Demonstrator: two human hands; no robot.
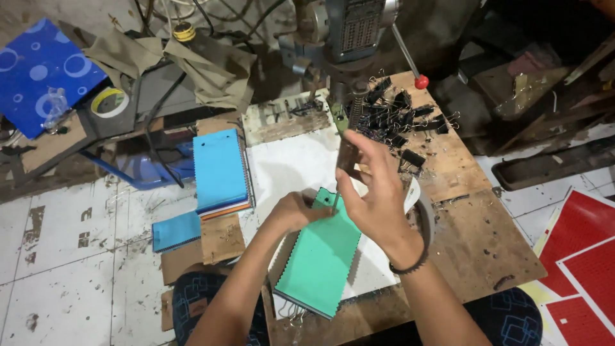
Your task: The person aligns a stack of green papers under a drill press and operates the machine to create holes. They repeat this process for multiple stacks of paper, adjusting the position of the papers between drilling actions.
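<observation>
Workbench [487, 250], 2 hands [378, 192], 1 green notebook [320, 263]

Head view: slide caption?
Left hand steadies green booklet while right hand works drill press above it.

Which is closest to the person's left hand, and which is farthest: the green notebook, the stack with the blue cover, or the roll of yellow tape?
From the left hand:
1. Green notebook: touching, right under it.
2. Blue-covered stack: on the left.
3. Yellow tape roll: far upper left.
</observation>
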